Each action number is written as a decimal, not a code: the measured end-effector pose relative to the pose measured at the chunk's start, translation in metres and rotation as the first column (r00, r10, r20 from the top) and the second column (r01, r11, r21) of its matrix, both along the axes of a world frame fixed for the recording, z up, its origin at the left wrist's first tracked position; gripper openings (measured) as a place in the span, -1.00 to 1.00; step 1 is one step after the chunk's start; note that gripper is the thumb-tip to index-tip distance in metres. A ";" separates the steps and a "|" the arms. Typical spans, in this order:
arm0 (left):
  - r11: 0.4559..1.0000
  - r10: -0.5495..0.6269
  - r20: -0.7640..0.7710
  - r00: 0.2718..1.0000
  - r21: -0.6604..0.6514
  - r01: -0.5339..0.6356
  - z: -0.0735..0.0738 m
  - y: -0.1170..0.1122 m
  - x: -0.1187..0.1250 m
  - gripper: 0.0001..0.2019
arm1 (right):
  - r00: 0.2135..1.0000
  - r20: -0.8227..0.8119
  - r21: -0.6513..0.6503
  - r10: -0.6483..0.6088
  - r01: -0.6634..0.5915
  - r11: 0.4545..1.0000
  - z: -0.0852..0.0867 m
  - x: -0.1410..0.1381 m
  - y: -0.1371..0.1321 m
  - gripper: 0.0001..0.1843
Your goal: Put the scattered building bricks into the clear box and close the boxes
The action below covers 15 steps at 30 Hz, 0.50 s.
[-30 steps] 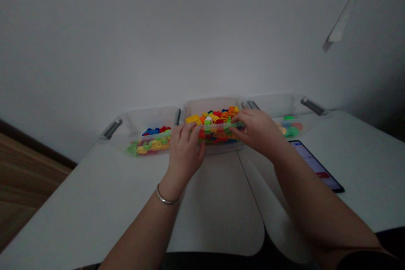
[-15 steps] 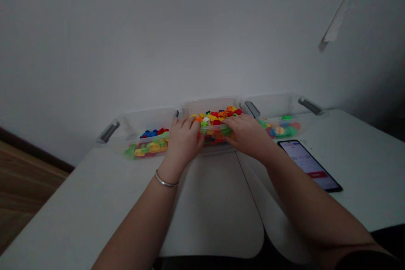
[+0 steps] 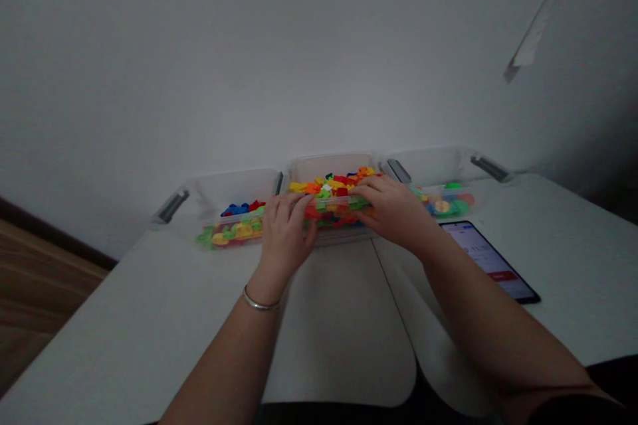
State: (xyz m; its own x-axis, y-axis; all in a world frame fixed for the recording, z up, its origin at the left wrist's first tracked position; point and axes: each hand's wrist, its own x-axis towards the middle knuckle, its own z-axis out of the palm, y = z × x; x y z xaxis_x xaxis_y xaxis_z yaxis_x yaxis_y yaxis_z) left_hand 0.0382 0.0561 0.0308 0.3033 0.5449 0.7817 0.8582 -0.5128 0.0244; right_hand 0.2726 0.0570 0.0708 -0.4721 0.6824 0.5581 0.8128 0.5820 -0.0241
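In the middle, a clear plastic box [image 3: 331, 165] is piled with small toy bricks [image 3: 339, 183] in yellow, orange, red, green, blue and white. My left hand [image 3: 286, 226] is at its front left, fingers curled over the front rim and thumb in front of the wall. A metal bangle [image 3: 259, 300] circles that wrist. On the right, my right hand [image 3: 391, 207] grips the front rim too, its fingertips over the edge by the bricks and its thumb low against the front. Parts of the box's front are hidden behind both hands.
A left clear box [image 3: 234, 182] holds blue, red, green and yellow pieces. More coloured pieces are in the right clear box [image 3: 431, 163]. Near my right forearm a phone [image 3: 491, 262] lies on the white table [image 3: 343, 325]. Behind the boxes rises a wall [image 3: 239, 66].
My left hand has drawn slightly back and down, uncovering yellow bricks at the box's left. My right hand has shifted slightly upward at the rim.
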 end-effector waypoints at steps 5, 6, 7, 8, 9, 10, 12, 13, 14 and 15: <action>0.998 -0.055 0.011 0.998 -0.019 0.055 -0.005 0.002 -0.007 -0.56 | 0.989 0.070 -0.024 -0.134 0.136 0.990 -0.002 -0.006 0.000 -0.72; 0.997 -0.071 0.008 0.997 -0.029 0.071 -0.006 0.004 -0.008 -0.53 | 0.985 0.085 -0.026 -0.147 0.150 0.988 -0.003 -0.007 0.001 -0.71; 0.996 -0.087 0.004 0.996 -0.036 0.087 -0.007 0.005 -0.010 -0.51 | 0.984 0.095 -0.028 -0.152 0.155 0.988 -0.005 -0.007 0.003 -0.70; 0.994 -0.100 0.001 0.995 -0.043 0.100 -0.008 0.005 -0.011 -0.50 | 0.984 0.097 -0.030 -0.151 0.154 0.988 -0.006 -0.007 0.004 -0.70; 0.993 -0.110 0.001 0.994 -0.046 0.110 -0.008 0.006 -0.012 -0.49 | 0.985 0.091 -0.030 -0.149 0.152 0.988 -0.007 -0.006 0.006 -0.71; 0.992 -0.114 0.005 0.993 -0.047 0.114 -0.009 0.006 -0.013 -0.48 | 0.986 0.079 -0.027 -0.145 0.147 0.989 -0.008 -0.006 0.007 -0.73; 0.993 -0.111 0.027 0.993 -0.038 0.112 -0.008 0.004 -0.014 -0.48 | 0.990 0.043 -0.014 -0.133 0.133 0.991 -0.009 -0.005 0.009 -0.78; 0.994 -0.105 0.041 0.994 -0.024 0.106 -0.007 0.003 -0.015 -0.49 | 0.991 0.025 -0.006 -0.128 0.128 0.992 -0.009 -0.004 0.010 -0.81; 0.995 -0.096 0.054 0.994 -0.003 0.097 -0.006 0.001 -0.016 -0.51 | 0.992 0.010 0.000 -0.127 0.127 0.992 -0.009 -0.004 0.010 -0.84; 0.996 -0.082 0.066 0.994 0.022 0.081 -0.005 0.000 -0.017 -0.53 | 0.992 -0.003 0.002 -0.130 0.130 0.992 -0.010 -0.003 0.010 -0.87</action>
State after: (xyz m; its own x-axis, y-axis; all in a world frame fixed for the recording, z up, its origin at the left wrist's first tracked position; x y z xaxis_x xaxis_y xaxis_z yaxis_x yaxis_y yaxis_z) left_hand 0.0210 0.0558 0.0259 0.2930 0.5052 0.8118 0.8101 -0.5821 0.0699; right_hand 0.2693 0.0675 0.0612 -0.3779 0.7364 0.5612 0.8813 0.4718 -0.0256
